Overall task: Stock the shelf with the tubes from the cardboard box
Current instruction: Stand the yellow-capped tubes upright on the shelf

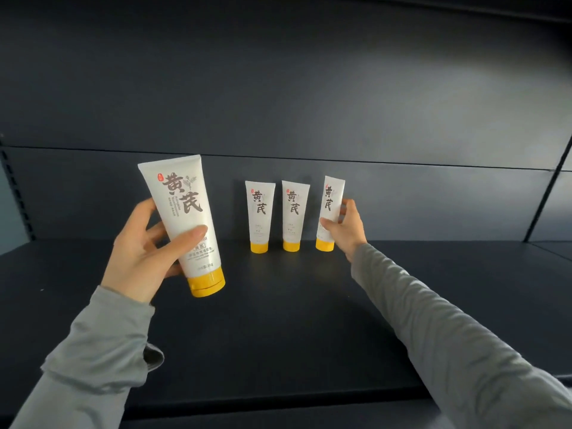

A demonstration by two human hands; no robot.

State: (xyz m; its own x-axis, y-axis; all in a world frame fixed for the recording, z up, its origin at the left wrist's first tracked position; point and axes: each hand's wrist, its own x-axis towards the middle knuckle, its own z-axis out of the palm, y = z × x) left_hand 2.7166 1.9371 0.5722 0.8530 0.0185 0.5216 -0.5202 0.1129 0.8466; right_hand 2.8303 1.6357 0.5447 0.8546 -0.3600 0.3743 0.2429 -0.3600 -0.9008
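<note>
Two tubes, the first tube (259,216) and second tube (294,215), stood cap-down on the shelf (278,320) at frame centre. Just beside them our right hand (345,233) pinched the tilted third tube (330,205); our left hand (142,255), fingers (188,239) wrapped tight, held the fourth tube (182,218) at frame left. Released leaning on its narrow cap, we judged, the third tube could topple its neighbours.

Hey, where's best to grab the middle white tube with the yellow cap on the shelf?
Probably grip the middle white plastic tube at its lower body, just above the yellow cap, from the front: it stands upright cap-down, front face unobstructed.
</note>
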